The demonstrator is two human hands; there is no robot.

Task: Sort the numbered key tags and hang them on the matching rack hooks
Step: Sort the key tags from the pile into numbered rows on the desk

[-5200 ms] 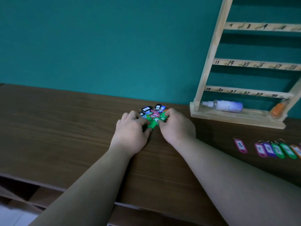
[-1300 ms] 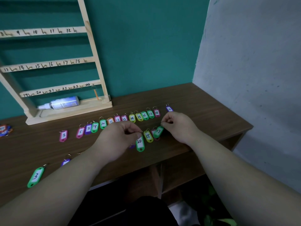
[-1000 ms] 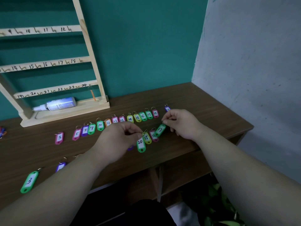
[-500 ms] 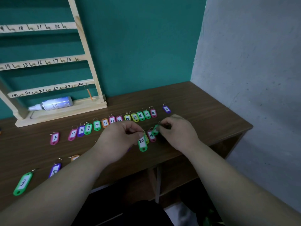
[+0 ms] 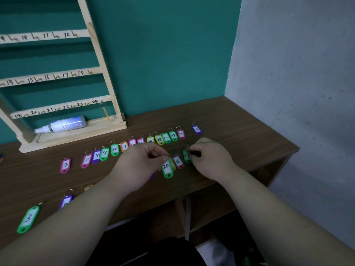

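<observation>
Dim, flat, greenish light (soft shadows only); wide-angle bending and slight blur at edges.

My left hand (image 5: 140,166) pinching the ring of green tag 20 (image 5: 167,168), my right hand (image 5: 211,160) pinching green tag 17 (image 5: 186,156), pink tag 16 (image 5: 178,161) between my two grips, row of numbered tags (image 5: 159,139) just beyond them, wooden rack (image 5: 107,81) farther beyond my left grip

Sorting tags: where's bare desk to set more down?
Bare: desk right of purple 21 tag; also left of pink 3 tag. Crowded: tag row, and between left hand pinching green 20 tag and right hand pinching green 17 tag.
</observation>
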